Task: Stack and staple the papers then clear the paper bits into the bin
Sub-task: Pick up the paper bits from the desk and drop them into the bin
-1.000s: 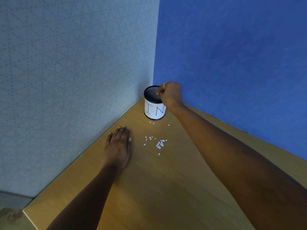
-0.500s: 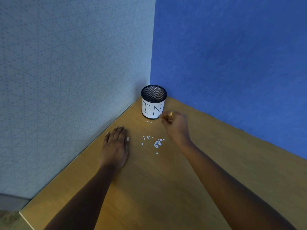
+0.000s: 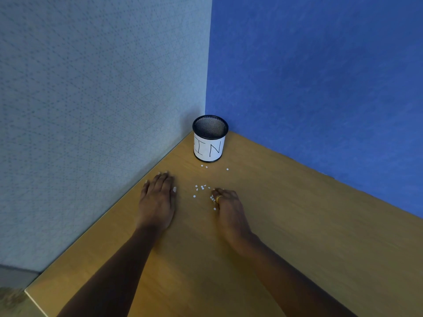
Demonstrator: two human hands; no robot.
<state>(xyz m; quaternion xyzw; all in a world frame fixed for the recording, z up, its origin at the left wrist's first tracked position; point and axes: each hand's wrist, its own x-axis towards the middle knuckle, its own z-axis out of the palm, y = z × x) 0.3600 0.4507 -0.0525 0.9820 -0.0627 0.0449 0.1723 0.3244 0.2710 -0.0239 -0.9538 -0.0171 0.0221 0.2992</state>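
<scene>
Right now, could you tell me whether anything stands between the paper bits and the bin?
Nothing visible does: only bare desk and a few stray bits lie between the paper bits and the bin; the left hand rests aside.

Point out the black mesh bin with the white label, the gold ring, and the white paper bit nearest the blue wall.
Black mesh bin with white label (image 3: 209,148): head view, on its label.
Gold ring (image 3: 218,198): head view, top of the band.
Lone white paper bit (image 3: 227,169): head view, its centre.
</scene>
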